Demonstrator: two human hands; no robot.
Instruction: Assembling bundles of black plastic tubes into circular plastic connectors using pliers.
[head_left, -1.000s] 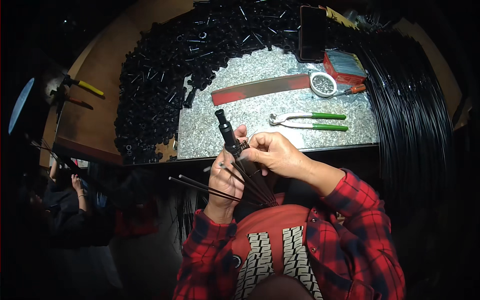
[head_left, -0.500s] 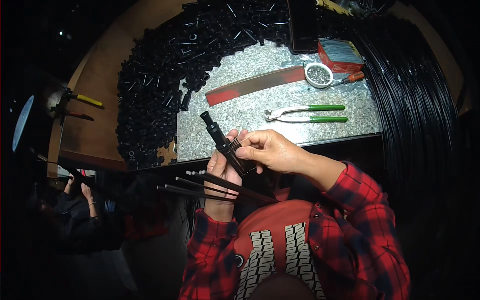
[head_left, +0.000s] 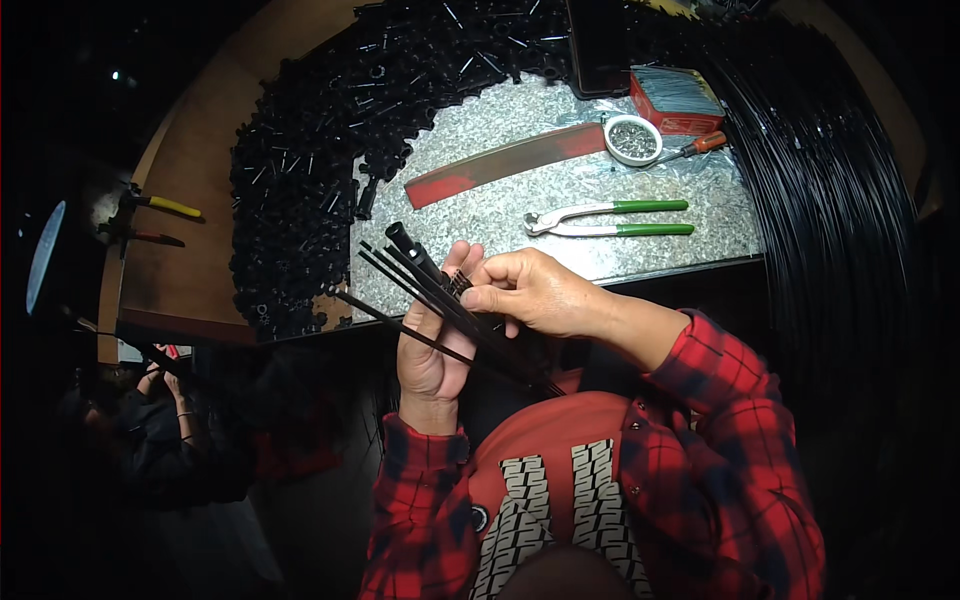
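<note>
My left hand (head_left: 428, 372) is closed round a black tubular fitting (head_left: 404, 244), which looks like an umbrella runner and tilts up to the left. Several thin black ribs (head_left: 392, 272) fan out beside it, some crossing in front of my left palm. At the fitting's slotted lower end, my right hand (head_left: 545, 293) pinches with thumb and forefinger. What that pinch holds is too small to make out. Beyond my hands, pincers (head_left: 650, 207) with green handles lie on the speckled worktop (head_left: 480, 245).
A heap of black fittings (head_left: 310, 180) covers the worktop's left and back. Behind the pincers lie a red-brown strip (head_left: 510, 165), a white bowl (head_left: 611, 152) of small metal bits, a screwdriver (head_left: 710, 142) and a red box (head_left: 675, 122). Black rods (head_left: 830, 180) hang at right. Another person's hands (head_left: 165, 372) show far left.
The black ribs have swung upward and now lie alongside the fitting, partly covering it. The fitting's top has shifted slightly left. My right hand stays pinched at its lower end.
</note>
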